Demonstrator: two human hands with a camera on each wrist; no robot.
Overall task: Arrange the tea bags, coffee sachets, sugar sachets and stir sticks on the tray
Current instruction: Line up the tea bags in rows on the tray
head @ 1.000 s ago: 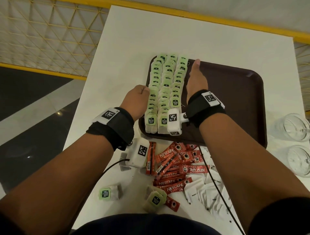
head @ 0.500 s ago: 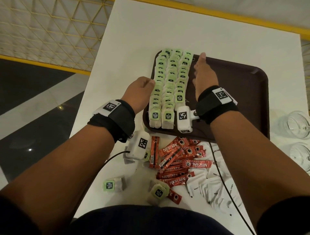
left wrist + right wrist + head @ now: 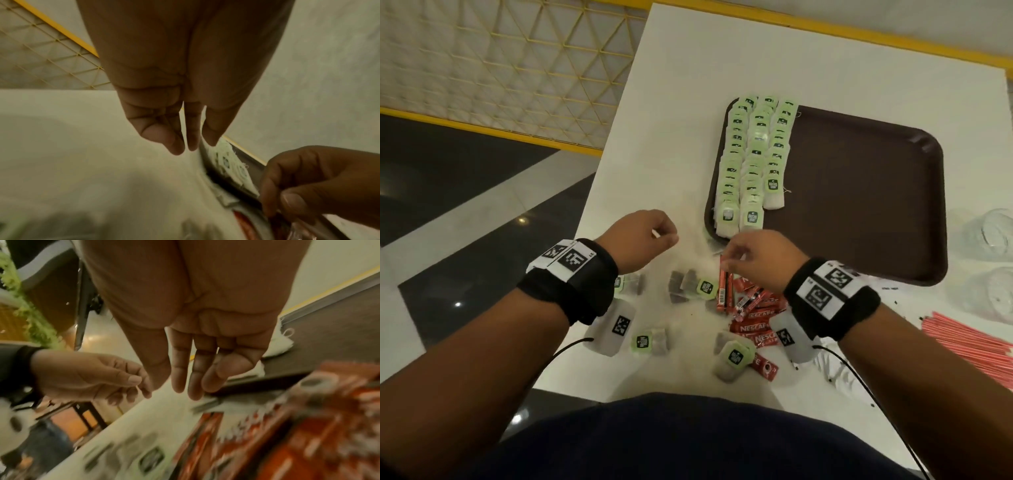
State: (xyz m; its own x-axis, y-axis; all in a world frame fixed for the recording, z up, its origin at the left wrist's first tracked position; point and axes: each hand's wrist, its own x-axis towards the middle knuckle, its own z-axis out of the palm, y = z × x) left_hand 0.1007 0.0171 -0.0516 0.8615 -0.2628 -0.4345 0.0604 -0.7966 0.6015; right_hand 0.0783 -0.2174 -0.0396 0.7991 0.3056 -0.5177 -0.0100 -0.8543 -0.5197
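Note:
The dark brown tray [image 3: 859, 205] holds three rows of green-tagged tea bags [image 3: 753, 161] along its left side. Several loose tea bags [image 3: 695, 286] and a pile of red coffee sachets [image 3: 753, 308] lie on the white table in front of the tray. My left hand [image 3: 664, 236] hovers left of the tray's near corner, fingers loosely curled and empty [image 3: 185, 146]. My right hand [image 3: 729, 260] hangs just above the coffee sachets with relaxed fingers [image 3: 185, 386] that hold nothing. White sugar sachets [image 3: 828, 366] are mostly hidden under my right wrist. Red stir sticks [image 3: 969, 342] lie at the right.
Two clear glasses [image 3: 993, 233] [image 3: 993, 294] stand right of the tray. The table's left edge [image 3: 599, 178] drops to a dark floor, and a yellow mesh railing [image 3: 517, 68] runs behind. The tray's right two thirds are bare.
Both hands have drawn back from the tea bag rows on the tray to the near side, over the loose tea bags and coffee sachets. The head view has shifted left.

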